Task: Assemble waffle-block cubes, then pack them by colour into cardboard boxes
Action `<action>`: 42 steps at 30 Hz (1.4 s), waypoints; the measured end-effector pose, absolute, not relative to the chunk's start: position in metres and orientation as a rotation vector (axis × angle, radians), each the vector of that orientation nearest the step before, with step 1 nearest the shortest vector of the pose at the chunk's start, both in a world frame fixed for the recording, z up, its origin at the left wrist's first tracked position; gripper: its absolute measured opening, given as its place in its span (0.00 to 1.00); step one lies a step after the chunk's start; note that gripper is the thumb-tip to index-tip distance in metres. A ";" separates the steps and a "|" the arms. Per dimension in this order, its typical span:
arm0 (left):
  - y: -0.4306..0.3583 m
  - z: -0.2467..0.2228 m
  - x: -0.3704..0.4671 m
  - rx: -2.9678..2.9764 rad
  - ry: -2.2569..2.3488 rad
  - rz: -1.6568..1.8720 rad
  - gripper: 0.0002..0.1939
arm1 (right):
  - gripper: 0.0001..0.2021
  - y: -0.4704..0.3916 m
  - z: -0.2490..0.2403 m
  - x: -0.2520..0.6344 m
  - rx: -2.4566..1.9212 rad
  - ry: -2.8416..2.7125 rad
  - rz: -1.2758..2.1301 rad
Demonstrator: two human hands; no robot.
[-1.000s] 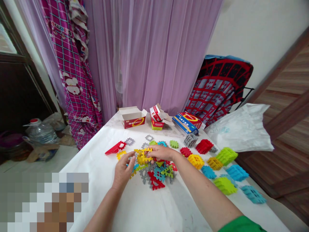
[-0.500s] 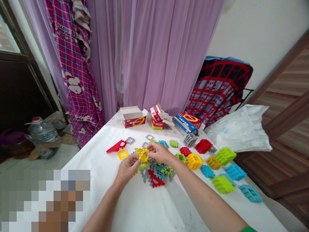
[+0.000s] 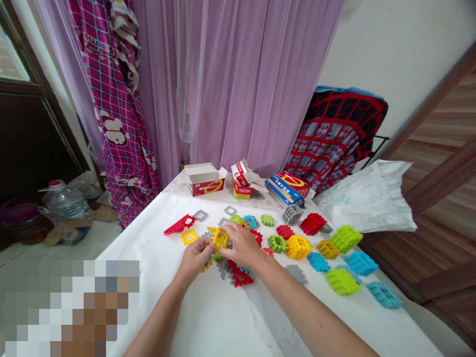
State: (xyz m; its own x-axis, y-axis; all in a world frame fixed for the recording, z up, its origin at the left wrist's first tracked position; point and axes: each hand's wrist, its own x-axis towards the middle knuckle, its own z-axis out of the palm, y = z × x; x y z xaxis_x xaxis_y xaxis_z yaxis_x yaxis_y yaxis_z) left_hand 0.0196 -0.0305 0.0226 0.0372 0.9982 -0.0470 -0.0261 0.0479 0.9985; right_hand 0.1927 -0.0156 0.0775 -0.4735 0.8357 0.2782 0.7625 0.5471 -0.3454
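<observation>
Both of my hands grip yellow toothed plastic building pieces [image 3: 220, 238] above a loose pile. My left hand [image 3: 196, 255] pinches their left side between thumb and fingers. My right hand [image 3: 241, 244] is closed on the right side, its back covering part of the pieces. Beneath my hands, red interlocking pieces [image 3: 241, 274] and grey ones [image 3: 224, 270] lie jumbled, partly hidden by my right hand. To the left, a flat yellow square frame piece [image 3: 189, 237] and a red piece with a long pointed end [image 3: 178, 225] rest on the white tablecloth.
Stacks of sorted pieces stand at the right: a red stack [image 3: 313, 224], a yellow stack [image 3: 299, 247], green stacks [image 3: 342, 281] and blue stacks [image 3: 385, 294]. Along the back are an open red box [image 3: 207, 186], small cartons [image 3: 242, 188] and a blue box [image 3: 284, 190]. A white bag [image 3: 368, 198] lies at the right edge.
My right hand has turned and come down over the yellow pieces, its back now facing up. The yellow pieces have rotated, showing an open square frame. My left hand stays nearly in place.
</observation>
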 end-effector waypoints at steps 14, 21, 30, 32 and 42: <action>-0.031 0.022 0.021 1.154 1.219 1.204 0.22 | 0.22 -0.034 0.091 0.178 -1.589 -2.334 -0.005; -0.033 0.025 0.020 1.247 1.212 1.174 0.26 | 0.19 -0.032 0.095 0.193 -1.654 -2.334 0.075; -0.030 0.025 0.001 1.323 1.416 1.402 0.26 | 0.27 -0.018 0.139 0.390 -1.827 -2.272 0.200; -0.029 0.023 0.002 1.352 1.449 1.391 0.25 | 0.27 -0.016 0.146 0.422 -1.857 -2.333 0.222; -0.031 0.024 0.005 1.414 1.526 1.315 0.27 | 0.28 -0.006 0.132 0.437 -1.851 -2.545 0.317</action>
